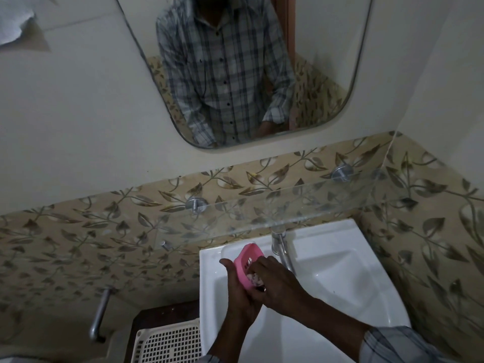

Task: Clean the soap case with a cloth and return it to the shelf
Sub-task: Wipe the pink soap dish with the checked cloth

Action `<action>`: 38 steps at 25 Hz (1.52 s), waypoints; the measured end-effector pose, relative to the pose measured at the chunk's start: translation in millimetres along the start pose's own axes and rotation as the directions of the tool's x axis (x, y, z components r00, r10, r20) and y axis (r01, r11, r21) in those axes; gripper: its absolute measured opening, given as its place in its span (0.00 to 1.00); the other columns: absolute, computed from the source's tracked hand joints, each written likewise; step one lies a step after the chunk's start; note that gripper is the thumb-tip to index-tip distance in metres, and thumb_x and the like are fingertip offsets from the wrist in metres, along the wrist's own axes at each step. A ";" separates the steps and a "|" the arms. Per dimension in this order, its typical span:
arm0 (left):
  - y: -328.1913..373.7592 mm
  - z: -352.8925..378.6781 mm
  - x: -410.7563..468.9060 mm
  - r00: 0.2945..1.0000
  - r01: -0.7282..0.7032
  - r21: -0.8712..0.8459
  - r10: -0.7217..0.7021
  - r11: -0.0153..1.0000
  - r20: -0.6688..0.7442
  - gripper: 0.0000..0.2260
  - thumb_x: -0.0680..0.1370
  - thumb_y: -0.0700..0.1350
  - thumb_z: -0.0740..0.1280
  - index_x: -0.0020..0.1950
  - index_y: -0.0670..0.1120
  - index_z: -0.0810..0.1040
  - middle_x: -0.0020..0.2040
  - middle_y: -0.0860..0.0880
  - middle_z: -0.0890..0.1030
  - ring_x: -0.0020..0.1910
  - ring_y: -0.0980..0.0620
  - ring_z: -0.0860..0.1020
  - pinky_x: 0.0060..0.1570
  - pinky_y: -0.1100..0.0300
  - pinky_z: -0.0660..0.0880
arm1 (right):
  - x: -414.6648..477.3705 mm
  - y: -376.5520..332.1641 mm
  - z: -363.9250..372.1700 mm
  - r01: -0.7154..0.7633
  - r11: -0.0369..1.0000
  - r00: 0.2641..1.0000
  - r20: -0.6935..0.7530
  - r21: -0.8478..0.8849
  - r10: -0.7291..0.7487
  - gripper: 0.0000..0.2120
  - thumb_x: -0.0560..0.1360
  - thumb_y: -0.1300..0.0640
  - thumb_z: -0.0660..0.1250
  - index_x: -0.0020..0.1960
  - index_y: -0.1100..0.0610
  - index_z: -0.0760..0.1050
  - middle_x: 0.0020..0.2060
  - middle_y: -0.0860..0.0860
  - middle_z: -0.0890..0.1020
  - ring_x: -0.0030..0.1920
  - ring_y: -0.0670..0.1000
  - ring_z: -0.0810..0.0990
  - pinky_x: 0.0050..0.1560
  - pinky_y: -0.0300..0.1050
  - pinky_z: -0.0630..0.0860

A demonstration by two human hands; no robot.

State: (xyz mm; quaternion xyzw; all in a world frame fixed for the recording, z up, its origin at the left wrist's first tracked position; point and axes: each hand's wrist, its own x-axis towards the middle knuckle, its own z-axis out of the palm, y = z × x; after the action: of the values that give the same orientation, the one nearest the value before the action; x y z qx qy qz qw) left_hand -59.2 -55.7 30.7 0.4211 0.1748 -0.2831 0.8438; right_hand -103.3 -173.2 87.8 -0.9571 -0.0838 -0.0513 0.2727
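A pink slotted soap case is held tilted over the white sink. My left hand grips it from below and the left side. My right hand presses a small pale cloth into the case's lower end; most of the cloth is hidden under my fingers. The glass shelf runs along the wall above the sink on round metal mounts, with nothing on it that I can see.
A chrome tap stands just right of the case. A mirror hangs above the shelf. A cream perforated basket sits lower left beside the sink, and a metal handle juts from the tiled wall.
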 end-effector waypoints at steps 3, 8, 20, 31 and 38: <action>19.0 -5.1 -4.6 0.978 0.169 -0.079 -0.158 0.982 0.133 0.48 0.66 0.76 0.63 0.67 0.36 0.76 0.60 0.33 0.79 0.60 0.35 0.79 0.60 0.42 0.76 | -1.8 5.5 -3.7 0.273 0.954 0.962 0.025 -0.127 -0.272 0.12 0.65 0.53 0.71 0.47 0.56 0.80 0.44 0.52 0.81 0.42 0.55 0.78 0.39 0.46 0.76; 44.7 5.8 4.4 0.950 0.295 0.160 -0.307 0.942 0.058 0.43 0.74 0.70 0.60 0.73 0.35 0.68 0.57 0.33 0.78 0.53 0.36 0.78 0.57 0.43 0.74 | -8.8 21.8 0.3 0.408 0.841 0.913 0.179 -0.355 -0.368 0.02 0.71 0.60 0.70 0.44 0.56 0.79 0.41 0.52 0.81 0.42 0.54 0.79 0.41 0.45 0.78; 19.2 9.5 3.4 0.980 0.024 0.137 0.003 0.990 -0.197 0.37 0.76 0.70 0.53 0.60 0.38 0.76 0.51 0.34 0.82 0.47 0.37 0.81 0.52 0.43 0.79 | -13.4 20.6 32.5 -0.066 0.990 0.990 0.132 0.125 0.049 0.13 0.74 0.64 0.64 0.58 0.62 0.79 0.52 0.58 0.79 0.56 0.58 0.77 0.56 0.45 0.74; 42.9 -42.4 8.7 0.996 0.071 -0.163 -0.079 0.984 -0.039 0.42 0.72 0.70 0.64 0.70 0.35 0.70 0.53 0.33 0.82 0.48 0.35 0.83 0.50 0.38 0.80 | -8.4 41.0 -20.8 -0.426 0.618 0.884 0.159 0.660 0.440 0.10 0.76 0.55 0.69 0.52 0.42 0.73 0.47 0.45 0.85 0.47 0.44 0.84 0.46 0.45 0.82; 26.5 -48.2 6.0 0.980 0.199 -0.222 -0.197 0.954 0.034 0.45 0.71 0.75 0.54 0.58 0.34 0.82 0.53 0.31 0.82 0.48 0.34 0.83 0.52 0.37 0.79 | 4.4 41.6 -22.7 -0.489 0.283 0.738 0.218 0.825 0.639 0.06 0.76 0.59 0.67 0.53 0.55 0.75 0.45 0.57 0.86 0.42 0.55 0.86 0.39 0.50 0.83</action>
State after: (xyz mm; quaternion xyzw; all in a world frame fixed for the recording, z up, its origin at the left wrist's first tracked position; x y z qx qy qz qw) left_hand -40.7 -5.9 15.5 0.3019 0.2422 -0.3471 0.8543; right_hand -92.4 -219.5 86.3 -0.6567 0.2682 0.0217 0.7045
